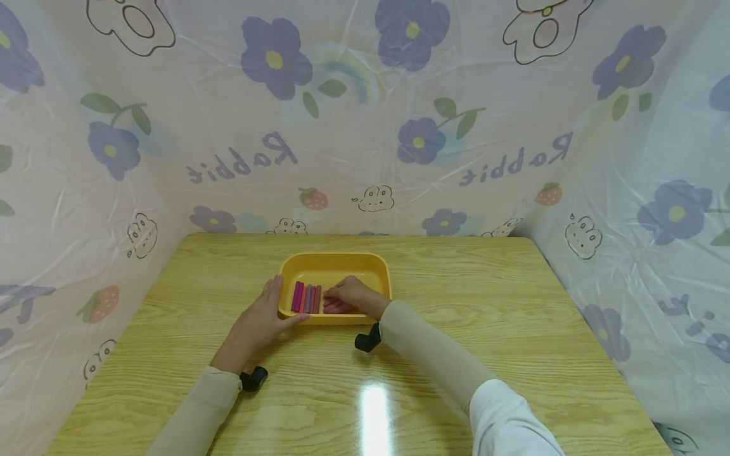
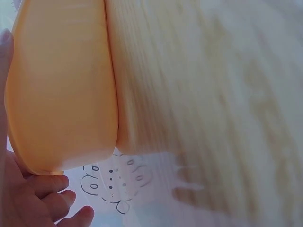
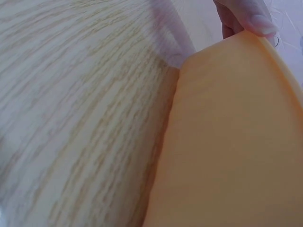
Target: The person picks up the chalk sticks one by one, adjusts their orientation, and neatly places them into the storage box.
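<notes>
A yellow tray (image 1: 336,320) lies on the table, with thin pink, red and purple sticks (image 1: 307,298) in a row in its left part. My left hand (image 1: 263,318) holds the tray's front left corner, fingers along the left end and thumb on the front rim. In the left wrist view its bent fingers (image 2: 52,198) touch the tray's end. My right hand (image 1: 356,295) reaches inside over the front rim, bent fingertips at more reddish-pink sticks (image 1: 338,308). Whether it pinches one is hidden. The right wrist view shows the tray's outer wall (image 3: 232,123) and my left thumb (image 3: 253,16).
The wood-grain table (image 1: 485,304) extends on both sides of the tray. A patterned curtain (image 1: 353,139) with flowers and rabbits stands behind it and along both sides. Black devices (image 1: 367,337) sit at the wrists. Light glares off the table's front (image 1: 374,418).
</notes>
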